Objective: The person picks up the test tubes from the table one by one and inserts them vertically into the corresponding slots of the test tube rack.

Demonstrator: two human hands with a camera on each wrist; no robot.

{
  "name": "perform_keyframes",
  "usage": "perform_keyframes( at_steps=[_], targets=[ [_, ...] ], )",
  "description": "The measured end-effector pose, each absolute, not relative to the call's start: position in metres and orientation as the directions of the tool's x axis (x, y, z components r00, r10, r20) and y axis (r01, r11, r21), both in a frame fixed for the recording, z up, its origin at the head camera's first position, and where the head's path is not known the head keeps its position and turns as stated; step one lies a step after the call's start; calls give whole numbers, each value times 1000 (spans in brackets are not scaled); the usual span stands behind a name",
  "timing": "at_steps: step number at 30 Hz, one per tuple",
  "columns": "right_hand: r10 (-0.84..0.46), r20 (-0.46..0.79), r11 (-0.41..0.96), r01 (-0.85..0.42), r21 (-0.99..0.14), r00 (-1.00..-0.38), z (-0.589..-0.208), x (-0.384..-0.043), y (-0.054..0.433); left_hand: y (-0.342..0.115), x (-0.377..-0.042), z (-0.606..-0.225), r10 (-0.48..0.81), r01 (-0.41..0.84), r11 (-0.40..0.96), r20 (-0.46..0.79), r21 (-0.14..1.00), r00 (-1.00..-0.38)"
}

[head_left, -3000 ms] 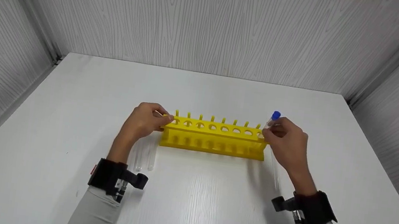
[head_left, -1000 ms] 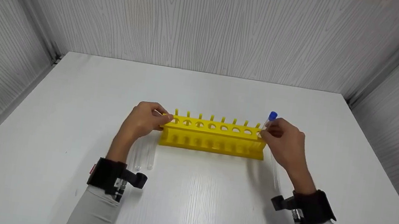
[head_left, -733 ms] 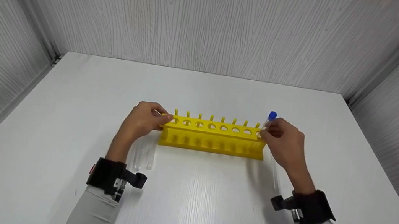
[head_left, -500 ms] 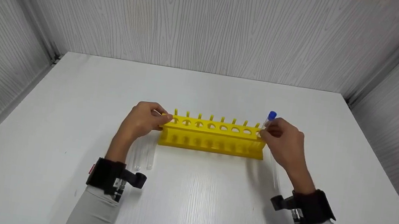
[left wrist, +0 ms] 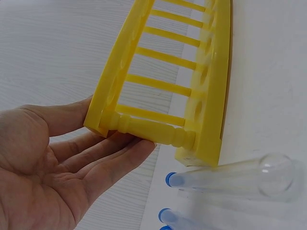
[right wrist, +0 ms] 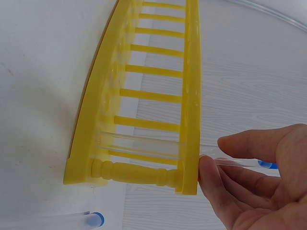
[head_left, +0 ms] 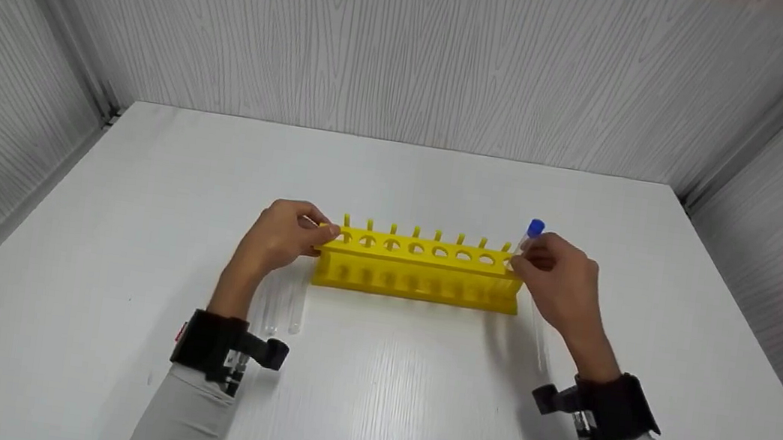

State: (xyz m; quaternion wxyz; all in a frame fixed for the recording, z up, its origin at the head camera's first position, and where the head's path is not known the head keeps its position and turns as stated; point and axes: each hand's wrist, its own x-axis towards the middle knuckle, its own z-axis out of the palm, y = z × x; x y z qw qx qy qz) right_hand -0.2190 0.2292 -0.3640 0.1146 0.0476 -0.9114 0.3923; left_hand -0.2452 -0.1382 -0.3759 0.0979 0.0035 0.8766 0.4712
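Observation:
A yellow test tube rack (head_left: 424, 257) stands on the table, with a row of round holes along its top. My left hand (head_left: 286, 235) grips the rack's left end, thumb on the top bar and fingers beneath it in the left wrist view. At the other end, my right hand (head_left: 561, 280) pinches a clear test tube (right wrist: 144, 145) with a blue cap (head_left: 535, 228) between thumb and fingers. This tube passes through the rightmost hole, its lower end at the rack's base. It leans slightly to the right in the head view.
Several clear test tubes (head_left: 298, 306) with blue caps lie on the white table (head_left: 383, 401) by the rack's left end. Another capped tube (right wrist: 57, 221) lies beside the right end. Grey wood-grain walls (head_left: 414, 49) enclose the back and sides.
Since three seconds ago, the right hand and its tube have shifted slightly left and the tube has gone into the end hole. Over the last second, almost nothing moved; the left hand keeps its grip.

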Motion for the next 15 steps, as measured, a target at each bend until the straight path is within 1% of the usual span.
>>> perform_keyframes(
  at_steps=[7, 15],
  targets=[
    [8, 257, 688, -182, -703, -966, -364, -219, 230, -138, -246, -376, 89, -101, 554, -179, 827, -980],
    [6, 238, 685, -169, -709, -971, -363, -218, 229, -138, -246, -376, 91, -101, 557, -181, 824, -979]
  ],
)
